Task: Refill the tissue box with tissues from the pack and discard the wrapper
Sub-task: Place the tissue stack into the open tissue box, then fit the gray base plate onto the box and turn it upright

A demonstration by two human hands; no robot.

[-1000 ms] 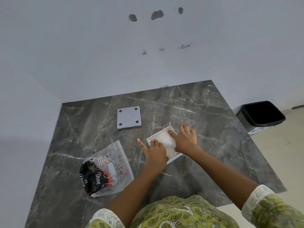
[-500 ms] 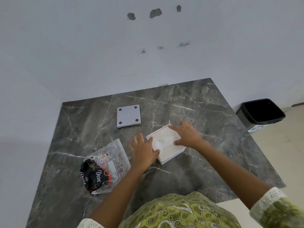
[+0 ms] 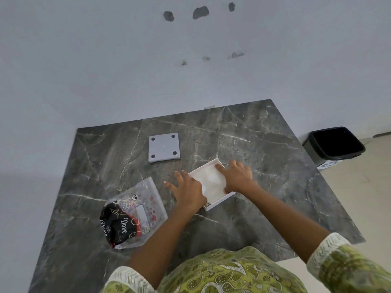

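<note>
Grey walls stand behind a dark stone table (image 3: pixel 264 144) with pale lines running through it. On the table sits a white tissue box (image 3: pixel 218 203), open at the top, with white tissues (image 3: pixel 208 179) lying inside. The left hand (image 3: pixel 187 189) lies flat with its fingers spread, resting on the near left edge of the box and the table beside it. The right hand (image 3: pixel 238 176) lies flat too, fingers stretched out over the tissues, pressing on them at the right side of the box. Neither hand is closed around anything. Just left of the left hand lies the wrapper (image 3: pixel 135 212), clear plastic with black and red print, flat and crumpled on the table. Farther back lies a grey square lid (image 3: pixel 164 147) with four dark dots at its corners, well apart from the box. A black bin (image 3: pixel 334 144) stands on the floor to the right of the table.
</note>
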